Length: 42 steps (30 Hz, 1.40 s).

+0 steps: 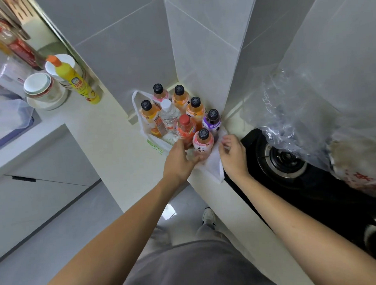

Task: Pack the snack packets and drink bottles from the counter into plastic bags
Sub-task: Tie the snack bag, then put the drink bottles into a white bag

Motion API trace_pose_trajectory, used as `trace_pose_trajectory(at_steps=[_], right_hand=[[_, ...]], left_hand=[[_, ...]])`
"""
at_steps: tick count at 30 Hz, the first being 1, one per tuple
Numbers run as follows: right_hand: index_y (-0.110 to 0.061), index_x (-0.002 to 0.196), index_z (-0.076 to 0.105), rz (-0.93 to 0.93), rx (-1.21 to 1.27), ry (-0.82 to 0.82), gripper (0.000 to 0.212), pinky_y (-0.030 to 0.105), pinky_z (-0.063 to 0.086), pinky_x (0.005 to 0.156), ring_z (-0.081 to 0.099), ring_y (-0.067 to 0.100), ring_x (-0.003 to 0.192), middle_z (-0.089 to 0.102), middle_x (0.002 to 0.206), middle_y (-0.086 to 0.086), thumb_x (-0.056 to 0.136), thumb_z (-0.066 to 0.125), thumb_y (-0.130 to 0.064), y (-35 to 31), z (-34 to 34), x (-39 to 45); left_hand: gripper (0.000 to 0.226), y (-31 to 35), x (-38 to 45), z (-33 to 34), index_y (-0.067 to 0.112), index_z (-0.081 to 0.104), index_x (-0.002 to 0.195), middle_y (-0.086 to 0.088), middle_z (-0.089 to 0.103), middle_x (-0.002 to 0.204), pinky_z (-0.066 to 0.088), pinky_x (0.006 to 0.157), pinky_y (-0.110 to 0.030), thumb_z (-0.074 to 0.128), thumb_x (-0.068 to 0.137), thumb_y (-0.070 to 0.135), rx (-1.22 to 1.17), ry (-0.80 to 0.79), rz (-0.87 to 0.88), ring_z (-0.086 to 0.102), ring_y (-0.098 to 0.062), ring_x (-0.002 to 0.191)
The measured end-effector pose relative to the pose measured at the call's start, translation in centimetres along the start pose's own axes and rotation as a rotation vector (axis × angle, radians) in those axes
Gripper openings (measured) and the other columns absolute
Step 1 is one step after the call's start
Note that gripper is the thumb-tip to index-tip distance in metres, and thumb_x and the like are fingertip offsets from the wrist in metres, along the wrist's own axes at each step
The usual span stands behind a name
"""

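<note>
Head view, looking down on a pale counter (109, 133) set in a tiled corner. Landmark: white plastic bag (214, 165), standing open on the counter against the corner. Far left of the bag: tray holding crumpled white plastic (7, 115), contents otherwise unclear. Nearer, still left of the bag: stacked white bowls (41, 88), a white lidded container behind them, and a yellow bottle with an orange cap (72, 79), all upright. Inside the bag: eight drink bottles, upright and packed touching. Counted left to right: orange drink, black cap (148, 116); pink drink, black cap (159, 93); clear water bottle, white cap (168, 113); orange drink, black cap (179, 97); red bottle, red cap (185, 127); orange drink, black cap (195, 108); pink-and-white bottle, black cap (203, 139), nearest the counter edge; purple bottle, black cap (213, 119). Left hand (179, 162) at the bag's near side, fingers curled around the base of the pink-and-white bottle. Right hand (232, 153) pinches the bag's right rim, fingers bent on the film. Right of the bag: black gas hob (291, 170) with one burner. Over the hob, further right: a large clear plastic bag (300, 116), hanging crumpled, contents indistinct through the film.
</note>
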State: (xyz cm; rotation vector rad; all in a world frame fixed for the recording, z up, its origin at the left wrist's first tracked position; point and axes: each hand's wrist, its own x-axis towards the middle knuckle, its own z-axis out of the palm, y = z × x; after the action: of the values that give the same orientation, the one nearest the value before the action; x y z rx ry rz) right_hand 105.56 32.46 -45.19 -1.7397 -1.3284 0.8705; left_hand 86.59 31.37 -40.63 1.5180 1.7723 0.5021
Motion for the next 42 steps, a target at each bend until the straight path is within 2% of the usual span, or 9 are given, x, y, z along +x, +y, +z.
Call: trace_pose_trajectory(at_steps=[4,11,15,20,22,27,31,35,42], right_hand=[[-0.008,0.099,0.066,-0.074,-0.158,0.038,0.016,0.041,0.055,0.084,0.066,0.024,0.094,0.067,0.101,0.002,0.088,0.064,0.003,0.5,2.2,-4.3],[-0.01,0.134,0.059,-0.026,-0.479,-0.192,0.046,0.041,0.046,0.104,0.052,0.026,0.126,0.061,0.133,0.007,0.089,0.066,-0.009,-2.2,8.7,-8.0],[-0.009,0.139,0.057,-0.01,-0.757,-0.222,0.061,0.047,0.047,0.105,0.054,0.032,0.132,0.062,0.137,0.012,0.082,0.077,-0.017,-2.7,10.9,-7.0],[-0.008,0.101,0.072,0.069,-0.874,-0.216,0.015,0.043,0.047,0.088,0.065,0.037,0.104,0.072,0.105,0.013,0.088,0.065,-0.008,-3.0,11.5,-6.5],[-0.006,0.088,0.069,0.036,-0.874,-0.27,0.012,0.042,0.045,0.078,0.064,0.038,0.093,0.067,0.093,0.013,0.093,0.06,-0.011,-3.3,11.4,-6.8],[-0.008,0.091,0.071,-0.03,-0.89,-0.359,0.026,0.036,0.039,0.07,0.06,0.031,0.087,0.059,0.094,0.006,0.101,0.052,-0.023,-4.2,10.5,-7.3],[-0.016,0.092,0.074,-0.05,-0.907,-0.377,0.032,0.038,0.039,0.081,0.06,0.027,0.088,0.06,0.085,0.001,0.102,0.049,-0.034,-4.1,9.6,-7.4],[-0.021,0.104,0.074,-0.036,-0.93,-0.402,0.029,0.038,0.042,0.094,0.064,0.024,0.092,0.068,0.09,-0.003,0.099,0.051,-0.038,-4.3,9.2,-7.6],[-0.024,0.127,0.067,0.012,-0.961,-0.552,0.037,0.039,0.046,0.095,0.062,0.024,0.106,0.071,0.109,-0.001,0.097,0.05,-0.036,-4.3,8.7,-8.6]], left_hand=[[0.053,-5.0,1.2,-2.3,0.016,0.051,0.135,-0.004,0.058,0.133,0.051,0.093,-0.04,0.067,0.093,0.043,0.281,-0.135,0.142,0.053,-0.026,0.122],[0.076,-11.5,5.6,-6.3,0.012,0.041,0.152,-0.012,0.046,0.151,0.029,0.119,-0.042,0.069,0.089,0.045,0.733,-0.327,0.453,0.039,-0.034,0.141],[0.078,-12.8,8.0,-8.0,0.014,0.033,0.154,-0.011,0.045,0.149,0.03,0.117,-0.04,0.069,0.09,0.04,0.884,-0.353,0.596,0.039,-0.032,0.138],[0.044,-13.1,9.7,-9.3,0.012,0.05,0.142,-0.013,0.056,0.138,0.032,0.113,-0.038,0.054,0.099,0.024,1.028,-0.438,0.688,0.047,-0.032,0.131],[0.037,-13.2,9.9,-9.7,0.014,0.061,0.133,-0.011,0.06,0.132,0.035,0.11,-0.037,0.048,0.102,0.027,1.087,-0.462,0.735,0.052,-0.031,0.126],[0.044,-14.5,9.8,-11.7,0.016,0.066,0.123,-0.006,0.064,0.12,0.04,0.094,-0.039,0.041,0.103,0.047,1.066,-0.463,0.801,0.054,-0.029,0.118],[0.048,-14.8,10.0,-13.5,0.02,0.068,0.117,-0.004,0.071,0.108,0.037,0.087,-0.039,0.034,0.104,0.052,1.066,-0.427,0.809,0.055,-0.027,0.111],[0.046,-14.9,9.6,-14.5,0.022,0.069,0.113,-0.002,0.073,0.099,0.035,0.087,-0.038,0.035,0.104,0.051,1.072,-0.417,0.814,0.055,-0.025,0.108],[0.055,-16.9,8.3,-14.5,0.023,0.072,0.115,0.003,0.073,0.098,0.041,0.1,-0.035,0.031,0.099,0.055,0.951,-0.466,0.795,0.059,-0.022,0.106]])
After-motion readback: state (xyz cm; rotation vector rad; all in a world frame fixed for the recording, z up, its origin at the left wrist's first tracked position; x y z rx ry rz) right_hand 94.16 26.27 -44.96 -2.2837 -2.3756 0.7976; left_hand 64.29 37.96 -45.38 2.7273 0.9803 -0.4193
